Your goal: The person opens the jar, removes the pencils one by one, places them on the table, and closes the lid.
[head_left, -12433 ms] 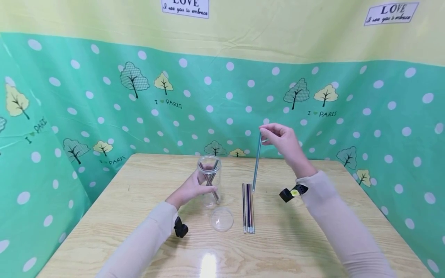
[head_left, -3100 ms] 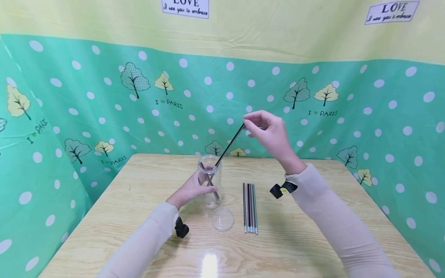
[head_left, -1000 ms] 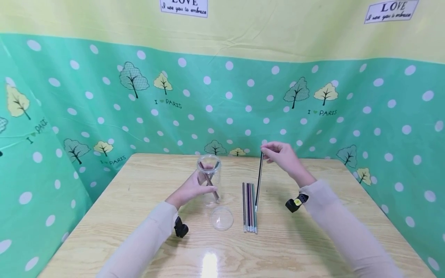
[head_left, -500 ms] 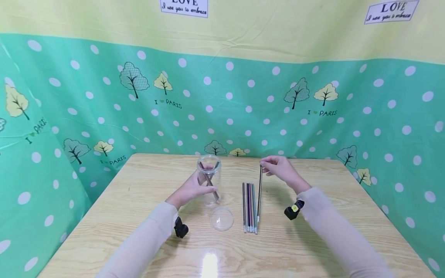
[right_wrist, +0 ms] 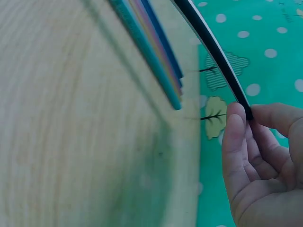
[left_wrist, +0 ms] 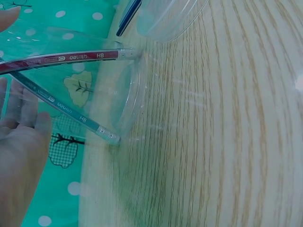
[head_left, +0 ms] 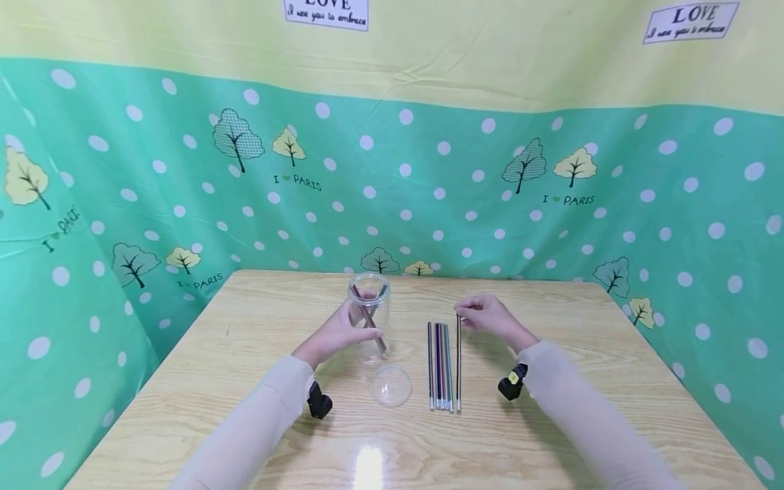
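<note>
My left hand (head_left: 333,337) grips a clear jar (head_left: 382,316) that stands open-topped on the table. Inside it a red pencil (left_wrist: 85,56) and a green pencil (left_wrist: 61,106) lean across each other, eraser ends down. At the right, my right hand (head_left: 488,317) pinches the far end of a black pencil (head_left: 458,361) between thumb and fingers. Its eraser end is low, at or near the tabletop. Just left of it, several pencils (head_left: 439,367) lie side by side in a row, eraser ends toward me, a teal one nearest the black pencil.
A round clear lid (head_left: 390,386) lies flat in front of the jar, left of the pencil row. The wooden table (head_left: 257,306) ends at a green dotted curtain (head_left: 404,170) behind and at both sides.
The teal pencil held earlier joined the row. My right hand then drew the black pencil from the jar, carried it right and lowered it beside the row. My left hand stayed on the jar.
</note>
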### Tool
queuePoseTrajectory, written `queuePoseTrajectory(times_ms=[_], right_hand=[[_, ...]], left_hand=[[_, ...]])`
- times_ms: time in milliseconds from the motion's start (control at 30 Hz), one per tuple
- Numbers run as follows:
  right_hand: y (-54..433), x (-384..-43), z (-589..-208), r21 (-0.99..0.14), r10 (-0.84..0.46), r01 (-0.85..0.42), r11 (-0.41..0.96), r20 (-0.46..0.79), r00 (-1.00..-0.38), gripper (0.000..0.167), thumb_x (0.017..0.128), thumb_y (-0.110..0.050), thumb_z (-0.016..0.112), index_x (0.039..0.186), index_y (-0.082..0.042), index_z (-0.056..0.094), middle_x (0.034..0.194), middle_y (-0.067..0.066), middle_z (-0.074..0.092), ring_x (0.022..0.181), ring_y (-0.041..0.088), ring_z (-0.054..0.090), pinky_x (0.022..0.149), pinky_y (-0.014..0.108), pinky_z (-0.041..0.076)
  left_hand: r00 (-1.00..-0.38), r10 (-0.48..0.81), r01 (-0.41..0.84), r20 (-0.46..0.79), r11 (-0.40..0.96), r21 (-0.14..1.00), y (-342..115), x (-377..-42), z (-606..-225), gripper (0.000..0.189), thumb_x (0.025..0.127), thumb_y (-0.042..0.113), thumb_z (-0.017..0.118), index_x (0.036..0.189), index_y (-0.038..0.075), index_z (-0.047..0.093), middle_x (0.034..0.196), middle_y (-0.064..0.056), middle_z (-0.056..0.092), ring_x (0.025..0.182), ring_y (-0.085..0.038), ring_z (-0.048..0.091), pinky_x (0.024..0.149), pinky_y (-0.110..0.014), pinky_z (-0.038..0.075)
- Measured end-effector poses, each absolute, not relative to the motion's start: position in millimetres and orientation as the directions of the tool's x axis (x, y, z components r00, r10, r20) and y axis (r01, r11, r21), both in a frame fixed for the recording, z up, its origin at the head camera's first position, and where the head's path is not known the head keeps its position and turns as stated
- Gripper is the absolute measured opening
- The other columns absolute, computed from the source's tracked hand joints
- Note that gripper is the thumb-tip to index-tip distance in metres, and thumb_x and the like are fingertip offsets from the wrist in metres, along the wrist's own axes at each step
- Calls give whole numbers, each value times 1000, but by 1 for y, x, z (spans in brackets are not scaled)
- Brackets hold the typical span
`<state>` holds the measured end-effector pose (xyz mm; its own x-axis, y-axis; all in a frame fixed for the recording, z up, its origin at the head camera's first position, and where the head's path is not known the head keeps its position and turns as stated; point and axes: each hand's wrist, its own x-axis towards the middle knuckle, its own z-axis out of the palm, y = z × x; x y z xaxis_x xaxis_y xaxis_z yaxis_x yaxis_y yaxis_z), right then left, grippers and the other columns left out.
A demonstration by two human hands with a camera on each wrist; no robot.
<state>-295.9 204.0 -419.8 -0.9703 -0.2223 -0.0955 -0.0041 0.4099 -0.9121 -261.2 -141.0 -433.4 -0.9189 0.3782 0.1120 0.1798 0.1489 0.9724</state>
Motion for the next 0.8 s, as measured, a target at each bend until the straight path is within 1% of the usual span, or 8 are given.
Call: queuePoseTrajectory(times_ms=[167, 333, 533, 800], right_hand=[[203, -296, -428, -907, -217, 16, 422, -118, -969, 34, 100, -16, 63, 124, 8, 61, 109, 15, 66, 93, 26, 67, 85, 36, 58], [204, -303, -441, -908, -231, 21, 419, -129, -965, 31, 100, -14, 62, 122, 8, 62, 107, 15, 66, 87, 21, 67, 80, 33, 59], [201, -307, -451, -906, -211, 50, 421, -151, -966, 30, 99, -12, 63, 120, 9, 63, 100, 15, 67, 81, 20, 65, 75, 31, 60], [197, -309, -455, -899, -187, 60, 435, -156, -970, 29, 99, -10, 63, 119, 10, 64, 100, 16, 68, 79, 18, 66, 74, 30, 60]], left_hand=[[-919, 378, 178, 111, 149, 973, -141, -261, -433, 77, 81, 11, 83, 146, 19, 41, 154, -8, 43, 145, -24, 33, 120, -48, 17], [-921, 374, 179, 108, 159, 971, -141, -261, -433, 77, 81, 12, 84, 146, 21, 42, 154, -8, 42, 145, -24, 33, 120, -48, 17], [-920, 377, 178, 109, 152, 972, -141, -262, -433, 78, 81, 11, 83, 146, 20, 42, 154, -8, 42, 145, -25, 33, 120, -48, 17], [-921, 374, 183, 111, 161, 970, -141, -261, -433, 77, 81, 11, 83, 145, 21, 42, 155, -8, 42, 145, -25, 33, 120, -50, 17]])
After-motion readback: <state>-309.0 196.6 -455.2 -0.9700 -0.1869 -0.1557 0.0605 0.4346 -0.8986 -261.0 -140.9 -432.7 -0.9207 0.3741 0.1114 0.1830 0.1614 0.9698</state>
